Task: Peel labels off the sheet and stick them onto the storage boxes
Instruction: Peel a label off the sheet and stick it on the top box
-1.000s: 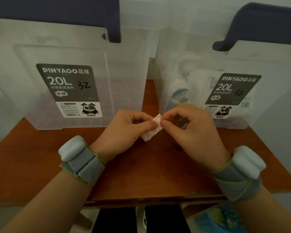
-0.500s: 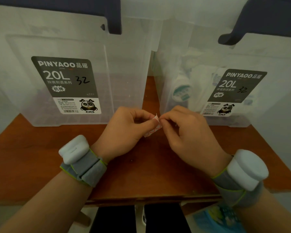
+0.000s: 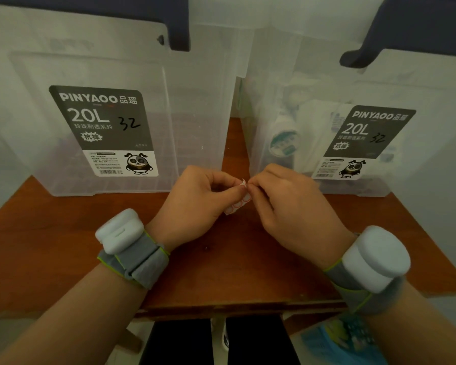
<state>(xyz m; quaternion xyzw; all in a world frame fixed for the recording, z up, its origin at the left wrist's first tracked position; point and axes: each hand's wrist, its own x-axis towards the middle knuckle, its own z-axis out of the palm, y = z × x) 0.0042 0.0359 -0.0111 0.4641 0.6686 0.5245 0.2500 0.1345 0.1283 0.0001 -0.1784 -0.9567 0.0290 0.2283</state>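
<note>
A small white label sheet (image 3: 238, 204) with red-rimmed round labels is pinched in my left hand (image 3: 195, 204) above the wooden table (image 3: 63, 246). My right hand (image 3: 292, 204) pinches the sheet's top corner, fingertips against those of the left; most of the sheet is hidden by both hands. Two clear storage boxes with dark lids stand behind: the left box (image 3: 195, 122) and the right box (image 3: 287, 83), each bearing a dark "20L" maker's sticker marked "32".
A narrow gap of table separates the two boxes. The right box holds pale packages. White wall lies left and right of the table. A blue printed bag (image 3: 340, 338) lies below the table's front edge on the right.
The sheet has folded more between my fingers, with less of it showing. My right fingertips have closed on its upper corner. Both hands stay in place.
</note>
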